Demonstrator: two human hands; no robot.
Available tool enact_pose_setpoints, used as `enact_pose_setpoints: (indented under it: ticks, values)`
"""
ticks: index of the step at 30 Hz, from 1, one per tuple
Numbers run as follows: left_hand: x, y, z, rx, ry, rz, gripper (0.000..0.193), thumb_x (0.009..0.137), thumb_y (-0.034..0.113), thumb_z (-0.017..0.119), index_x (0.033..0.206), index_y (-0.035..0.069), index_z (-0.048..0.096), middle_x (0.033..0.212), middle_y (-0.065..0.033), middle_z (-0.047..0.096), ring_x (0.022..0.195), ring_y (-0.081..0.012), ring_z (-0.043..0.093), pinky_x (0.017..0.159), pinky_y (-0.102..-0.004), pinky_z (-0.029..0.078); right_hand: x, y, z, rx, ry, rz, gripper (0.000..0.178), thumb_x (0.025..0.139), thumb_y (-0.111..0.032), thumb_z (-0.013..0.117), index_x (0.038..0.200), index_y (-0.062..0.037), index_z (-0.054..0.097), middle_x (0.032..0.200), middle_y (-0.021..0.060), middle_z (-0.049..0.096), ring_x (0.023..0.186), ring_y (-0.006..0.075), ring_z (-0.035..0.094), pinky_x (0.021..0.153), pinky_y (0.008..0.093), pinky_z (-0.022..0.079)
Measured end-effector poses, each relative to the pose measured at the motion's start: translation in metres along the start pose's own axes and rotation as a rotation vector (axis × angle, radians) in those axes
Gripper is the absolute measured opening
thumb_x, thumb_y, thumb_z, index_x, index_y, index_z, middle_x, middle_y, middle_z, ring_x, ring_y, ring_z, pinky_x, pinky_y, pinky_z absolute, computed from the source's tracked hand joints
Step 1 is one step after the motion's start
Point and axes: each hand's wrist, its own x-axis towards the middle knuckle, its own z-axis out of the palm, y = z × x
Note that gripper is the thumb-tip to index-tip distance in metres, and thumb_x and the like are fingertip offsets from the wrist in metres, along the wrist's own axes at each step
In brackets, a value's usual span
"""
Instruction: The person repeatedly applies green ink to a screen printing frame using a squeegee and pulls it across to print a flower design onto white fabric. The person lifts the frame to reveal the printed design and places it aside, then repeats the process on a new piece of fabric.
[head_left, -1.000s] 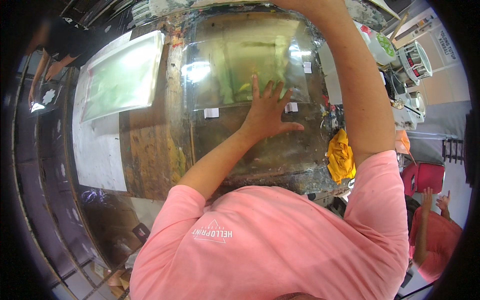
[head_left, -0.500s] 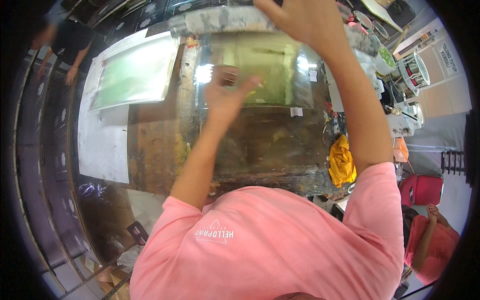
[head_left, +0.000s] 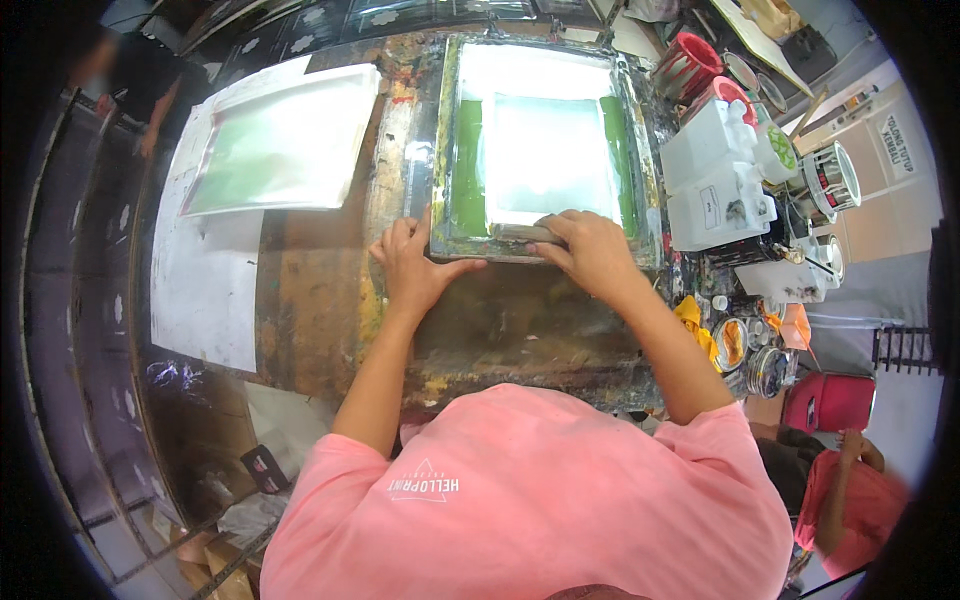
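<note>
One flat frame (head_left: 446, 150) is laid on the messy brown table (head_left: 320, 285), right in front of the person in the pink shirt (head_left: 520, 480). Inside the frame, a green sheet (head_left: 468, 170) is seen, with a big shiny white patch (head_left: 545, 150) in its middle. Dark clips (head_left: 555, 32) are seen by the far edge of the frame.

The near left corner of the frame is touched by the left hand (head_left: 408, 265). This hand is open, with its thumb and pointing finger spread wide around the corner. The thumb is laid along the near edge.

A thin grey bar (head_left: 522, 232) is gripped by the right hand (head_left: 590, 250). The bar is placed just inside the near edge of the frame, and its right end is covered by the fingers.

To the left, a pile of clear sheets (head_left: 285, 140) is rested on white paper (head_left: 205, 310). To the right, white jugs (head_left: 710, 190), red pots (head_left: 690, 62) and a white bucket (head_left: 832, 178) are crowded close together. Nearer, a yellow cloth (head_left: 693, 325) is left beside some jars (head_left: 768, 372).

By a red chair (head_left: 828, 402), another person (head_left: 855, 510) is seen with hands held together. At the far left, a person in dark clothes (head_left: 150, 90) is partly seen, too blurred to tell more.
</note>
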Motion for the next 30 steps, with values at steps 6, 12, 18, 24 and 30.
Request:
enact_pose_setpoints:
  ticks: [6, 12, 18, 24, 30]
  values:
    - [-0.004, -0.003, 0.0, -0.06, -0.04, -0.03, 0.115, 0.052, 0.072, 0.091, 0.144, 0.008, 0.064, 0.101, -0.0041, 0.056, 0.105, -0.0248, 0.051, 0.098, -0.0421, 0.029, 0.008, 0.012, 0.026, -0.167, 0.094, -0.061, 0.033, 0.092, -0.041, 0.074, 0.113, -0.015, 0.075, 0.098, 0.0051, 0.069, 0.09, 0.0295, 0.068, 0.073, 0.045, 0.057]
    - [0.001, -0.001, -0.004, -0.04, -0.046, -0.007, 0.114, 0.053, 0.071, 0.091, 0.145, 0.009, 0.064, 0.102, -0.0044, 0.056, 0.106, -0.0247, 0.051, 0.097, -0.0423, 0.029, 0.124, 0.086, 0.032, -0.221, 0.227, -0.051, 0.038, 0.096, -0.052, 0.066, 0.106, -0.0155, 0.073, 0.098, 0.0082, 0.07, 0.093, 0.0314, 0.07, 0.075, 0.0472, 0.059]
    - [0.002, -0.002, -0.001, -0.057, 0.016, -0.002, 0.115, 0.053, 0.069, 0.092, 0.146, 0.008, 0.062, 0.104, -0.0055, 0.061, 0.106, -0.0252, 0.053, 0.096, -0.0425, 0.032, 0.208, 0.131, -0.002, -0.206, 0.052, -0.07, 0.05, 0.096, -0.061, 0.063, 0.102, -0.0122, 0.074, 0.092, 0.0112, 0.072, 0.09, 0.0344, 0.07, 0.075, 0.0484, 0.055]
    - [0.002, 0.003, -0.007, -0.163, -0.037, -0.058, 0.118, 0.055, 0.064, 0.094, 0.151, 0.009, 0.057, 0.095, -0.0074, 0.065, 0.099, -0.0278, 0.052, 0.096, -0.0418, 0.036, 0.238, 0.159, -0.017, -0.221, 0.098, -0.1, 0.054, 0.096, -0.065, 0.06, 0.118, -0.0178, 0.076, 0.099, 0.0124, 0.076, 0.099, 0.0355, 0.072, 0.081, 0.0493, 0.057]
    - [-0.004, 0.001, -0.004, -0.164, 0.006, -0.012, 0.115, 0.059, 0.065, 0.093, 0.151, 0.006, 0.056, 0.094, -0.0092, 0.066, 0.097, -0.0283, 0.051, 0.095, -0.0423, 0.037, 0.19, 0.128, 0.001, -0.284, 0.107, -0.038, 0.046, 0.098, -0.057, 0.061, 0.112, -0.0147, 0.072, 0.099, 0.0115, 0.071, 0.096, 0.0337, 0.07, 0.079, 0.0484, 0.056]
